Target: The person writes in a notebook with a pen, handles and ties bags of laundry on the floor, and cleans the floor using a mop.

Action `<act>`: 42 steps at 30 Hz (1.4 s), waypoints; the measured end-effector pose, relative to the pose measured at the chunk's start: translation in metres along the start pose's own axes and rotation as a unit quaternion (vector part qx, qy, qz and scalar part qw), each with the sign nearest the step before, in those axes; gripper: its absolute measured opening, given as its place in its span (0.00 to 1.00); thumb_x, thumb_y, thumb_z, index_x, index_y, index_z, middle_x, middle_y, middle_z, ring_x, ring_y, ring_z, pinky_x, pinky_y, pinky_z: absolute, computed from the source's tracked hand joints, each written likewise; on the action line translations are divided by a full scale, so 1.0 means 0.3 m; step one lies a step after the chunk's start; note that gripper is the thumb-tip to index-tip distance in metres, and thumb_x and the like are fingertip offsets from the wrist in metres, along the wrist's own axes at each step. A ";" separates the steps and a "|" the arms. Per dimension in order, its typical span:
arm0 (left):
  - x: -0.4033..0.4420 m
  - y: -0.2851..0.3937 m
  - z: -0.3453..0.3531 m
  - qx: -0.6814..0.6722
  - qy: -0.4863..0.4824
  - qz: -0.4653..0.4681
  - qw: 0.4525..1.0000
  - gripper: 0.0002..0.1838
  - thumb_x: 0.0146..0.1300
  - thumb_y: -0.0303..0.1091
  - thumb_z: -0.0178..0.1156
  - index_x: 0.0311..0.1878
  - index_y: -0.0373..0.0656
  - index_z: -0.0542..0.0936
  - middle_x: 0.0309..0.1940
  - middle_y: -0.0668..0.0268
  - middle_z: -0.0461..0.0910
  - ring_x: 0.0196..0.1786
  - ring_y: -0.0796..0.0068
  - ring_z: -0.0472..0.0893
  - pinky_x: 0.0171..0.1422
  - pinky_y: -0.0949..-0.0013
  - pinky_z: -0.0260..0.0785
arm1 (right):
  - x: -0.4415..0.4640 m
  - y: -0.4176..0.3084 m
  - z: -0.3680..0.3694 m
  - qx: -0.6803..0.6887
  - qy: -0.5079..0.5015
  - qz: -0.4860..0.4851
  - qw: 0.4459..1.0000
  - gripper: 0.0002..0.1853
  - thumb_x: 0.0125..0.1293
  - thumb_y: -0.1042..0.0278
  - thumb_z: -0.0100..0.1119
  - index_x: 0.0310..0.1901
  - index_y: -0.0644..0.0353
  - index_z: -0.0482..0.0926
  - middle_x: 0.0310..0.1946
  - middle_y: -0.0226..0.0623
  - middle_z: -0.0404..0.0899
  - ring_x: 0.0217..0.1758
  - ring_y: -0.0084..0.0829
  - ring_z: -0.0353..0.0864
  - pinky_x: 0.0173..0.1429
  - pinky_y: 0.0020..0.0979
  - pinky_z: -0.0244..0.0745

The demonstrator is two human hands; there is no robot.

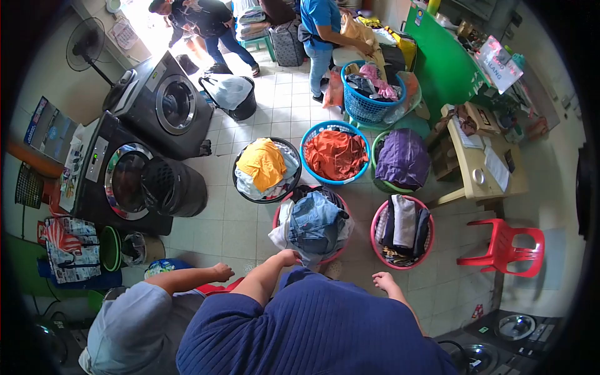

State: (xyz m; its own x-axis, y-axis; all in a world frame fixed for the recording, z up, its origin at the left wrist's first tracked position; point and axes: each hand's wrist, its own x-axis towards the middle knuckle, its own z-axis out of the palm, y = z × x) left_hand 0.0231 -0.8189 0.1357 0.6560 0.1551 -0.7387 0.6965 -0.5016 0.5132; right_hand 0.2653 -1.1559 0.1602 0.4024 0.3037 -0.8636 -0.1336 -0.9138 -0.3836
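Near the front rim of a pink basket, my left hand is closed at the edge of the pale cloth; what its fingers hold, if anything, is too small to make out. A pair of blue jeans tops the heap in that basket. My right hand hangs in the air with fingers curled and nothing visible in them. Just beyond it stands another pink basket with a folded grey-white cloth and dark clothes.
Farther out are a black basket with a yellow cloth, a blue basket with red cloth and a purple bundle. Front-loading washers line the left. A red chair stands right. A co-worker's hand is at my left.
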 end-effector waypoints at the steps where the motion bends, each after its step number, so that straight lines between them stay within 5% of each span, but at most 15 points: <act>1: -0.006 0.026 -0.006 -0.010 -0.010 0.006 1.000 0.15 0.49 0.34 0.52 0.42 0.54 0.77 0.40 0.64 0.76 0.44 0.67 0.74 0.47 0.69 0.65 | 0.011 0.008 -0.011 0.016 0.003 -0.003 1.000 0.11 0.57 0.73 0.45 0.39 0.56 0.75 0.27 0.29 0.75 0.20 0.18 0.71 0.18 0.19 0.63; 15: 0.064 0.144 -0.023 -0.099 0.035 -0.013 0.994 0.15 0.50 0.32 0.45 0.39 0.53 0.78 0.37 0.61 0.77 0.42 0.63 0.75 0.48 0.68 0.65 | 0.011 0.099 -0.109 -0.032 -0.029 0.040 0.998 0.11 0.54 0.76 0.44 0.37 0.56 0.76 0.23 0.30 0.75 0.16 0.20 0.70 0.19 0.23 0.66; 18: 0.008 0.142 -0.048 -0.078 0.067 0.062 0.993 0.15 0.50 0.31 0.46 0.39 0.55 0.78 0.37 0.62 0.77 0.40 0.65 0.76 0.45 0.68 0.67 | 0.050 0.037 -0.166 -0.008 -0.025 0.028 0.999 0.12 0.55 0.75 0.43 0.38 0.54 0.75 0.24 0.29 0.75 0.14 0.19 0.69 0.15 0.24 0.63; 19: -0.003 0.139 -0.061 -0.139 -0.001 -0.049 0.989 0.15 0.48 0.31 0.47 0.39 0.54 0.78 0.36 0.63 0.77 0.38 0.67 0.76 0.45 0.68 0.67 | 0.060 -0.002 -0.188 -0.016 -0.023 0.021 0.999 0.12 0.55 0.75 0.43 0.38 0.54 0.75 0.24 0.29 0.75 0.14 0.19 0.69 0.15 0.24 0.63; 21: 0.022 0.028 -0.029 -0.135 0.036 -0.002 0.990 0.17 0.46 0.29 0.47 0.39 0.54 0.78 0.36 0.63 0.78 0.37 0.68 0.77 0.44 0.69 0.67 | 0.033 -0.118 -0.206 0.001 0.019 0.014 1.000 0.12 0.52 0.79 0.44 0.36 0.61 0.77 0.24 0.34 0.76 0.24 0.22 0.74 0.28 0.24 0.70; 27: -0.096 -0.164 -0.181 -0.084 0.085 -0.060 0.991 0.16 0.50 0.29 0.47 0.40 0.55 0.78 0.34 0.63 0.78 0.35 0.70 0.76 0.41 0.72 0.68 | 0.231 -0.310 -0.146 0.025 -0.002 -0.010 1.000 0.11 0.56 0.78 0.43 0.40 0.61 0.73 0.26 0.36 0.75 0.18 0.26 0.73 0.20 0.28 0.69; 29: -0.069 -0.331 -0.194 -0.100 0.142 -0.025 0.984 0.15 0.51 0.28 0.47 0.40 0.54 0.78 0.32 0.63 0.78 0.33 0.70 0.76 0.39 0.70 0.67 | 0.263 -0.418 -0.064 0.021 -0.005 -0.019 1.000 0.12 0.56 0.75 0.41 0.40 0.55 0.74 0.24 0.30 0.75 0.13 0.20 0.69 0.13 0.22 0.61; 32: -0.121 -0.509 -0.290 -0.170 0.090 -0.059 0.979 0.15 0.51 0.28 0.47 0.41 0.55 0.78 0.33 0.63 0.78 0.33 0.69 0.75 0.40 0.69 0.66 | 0.261 -0.593 0.108 0.044 0.003 -0.036 0.998 0.12 0.56 0.74 0.42 0.40 0.54 0.74 0.24 0.29 0.75 0.17 0.19 0.71 0.15 0.22 0.63; 37: -0.272 -0.914 -0.488 -0.086 0.106 -0.062 0.989 0.14 0.53 0.29 0.48 0.42 0.56 0.77 0.37 0.64 0.77 0.38 0.70 0.74 0.45 0.70 0.65 | 0.258 -0.905 0.524 0.083 -0.032 -0.019 0.996 0.12 0.57 0.71 0.48 0.43 0.53 0.73 0.29 0.30 0.76 0.22 0.21 0.73 0.21 0.23 0.68; 38: -0.316 -1.005 -0.530 -0.134 0.126 -0.082 0.979 0.21 0.46 0.24 0.43 0.42 0.54 0.78 0.39 0.61 0.76 0.41 0.67 0.75 0.46 0.70 0.66 | 0.249 -0.971 0.604 0.043 -0.067 -0.035 0.996 0.12 0.56 0.70 0.49 0.43 0.54 0.73 0.27 0.30 0.77 0.22 0.20 0.74 0.20 0.23 0.67; 42: -0.556 -1.278 -0.702 -0.213 0.221 -0.175 0.935 0.20 0.47 0.22 0.42 0.41 0.51 0.78 0.37 0.61 0.77 0.41 0.69 0.75 0.46 0.73 0.65 | 0.299 -1.212 0.858 -0.137 -0.106 -0.178 0.969 0.14 0.52 0.68 0.52 0.41 0.56 0.75 0.26 0.33 0.78 0.23 0.23 0.75 0.27 0.23 0.70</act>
State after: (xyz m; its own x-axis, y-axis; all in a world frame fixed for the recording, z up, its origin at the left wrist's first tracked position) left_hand -0.2920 -0.4732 0.1543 0.3560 0.6309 -0.6893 0.8821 0.0165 0.4707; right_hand 0.1168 -0.7269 0.1379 0.1799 0.6348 -0.7514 0.2361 -0.7695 -0.5935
